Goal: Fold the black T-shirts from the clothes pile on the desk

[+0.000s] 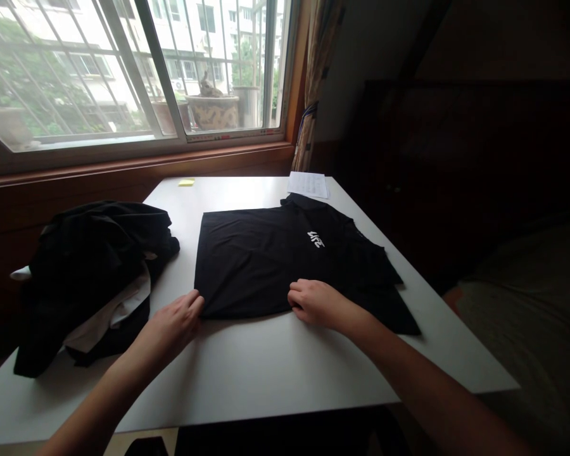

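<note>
A black T-shirt (266,259) with a small white logo lies spread flat on the white table (247,373), collar toward the far right. My left hand (173,324) rests at the shirt's near left corner, fingers curled onto its edge. My right hand (316,303) sits on the near edge of the shirt, fingers bent and pinching the fabric.
A heap of dark and white clothes (88,278) lies on the table's left side. A sheet of paper (308,184) and a small yellow note (186,182) lie at the far edge under the window. A dark bed or sofa (536,304) stands to the right.
</note>
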`<state>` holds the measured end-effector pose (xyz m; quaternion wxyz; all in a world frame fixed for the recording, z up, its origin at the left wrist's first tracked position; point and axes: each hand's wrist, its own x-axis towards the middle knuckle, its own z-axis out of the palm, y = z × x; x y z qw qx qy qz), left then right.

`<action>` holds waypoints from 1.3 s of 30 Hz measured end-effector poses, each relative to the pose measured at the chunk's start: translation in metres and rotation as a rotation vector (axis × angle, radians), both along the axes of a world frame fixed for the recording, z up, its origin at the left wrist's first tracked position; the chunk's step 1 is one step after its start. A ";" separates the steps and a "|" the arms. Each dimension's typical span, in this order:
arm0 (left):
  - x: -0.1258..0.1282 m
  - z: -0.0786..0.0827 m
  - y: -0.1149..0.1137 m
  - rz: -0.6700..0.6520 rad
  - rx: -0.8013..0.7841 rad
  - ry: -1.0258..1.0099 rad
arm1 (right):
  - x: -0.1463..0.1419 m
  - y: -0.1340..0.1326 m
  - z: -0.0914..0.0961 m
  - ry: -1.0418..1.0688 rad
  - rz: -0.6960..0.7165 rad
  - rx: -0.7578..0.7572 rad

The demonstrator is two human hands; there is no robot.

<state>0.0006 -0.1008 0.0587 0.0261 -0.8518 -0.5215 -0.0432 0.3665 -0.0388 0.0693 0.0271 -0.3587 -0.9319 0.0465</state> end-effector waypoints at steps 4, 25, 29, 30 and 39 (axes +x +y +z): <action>-0.004 0.009 -0.005 0.001 0.078 -0.056 | -0.005 -0.004 0.003 -0.019 0.005 0.062; -0.031 0.009 -0.025 -0.156 0.208 -0.144 | -0.005 -0.025 0.005 0.225 0.096 -0.065; -0.024 0.014 -0.027 -0.138 0.244 -0.152 | -0.028 -0.017 0.003 0.265 0.102 -0.054; -0.023 0.016 -0.028 -0.133 0.256 -0.161 | -0.035 -0.015 0.002 0.252 0.104 -0.055; -0.032 0.003 -0.033 -0.044 0.232 -0.234 | -0.054 -0.005 0.001 0.084 0.038 -0.183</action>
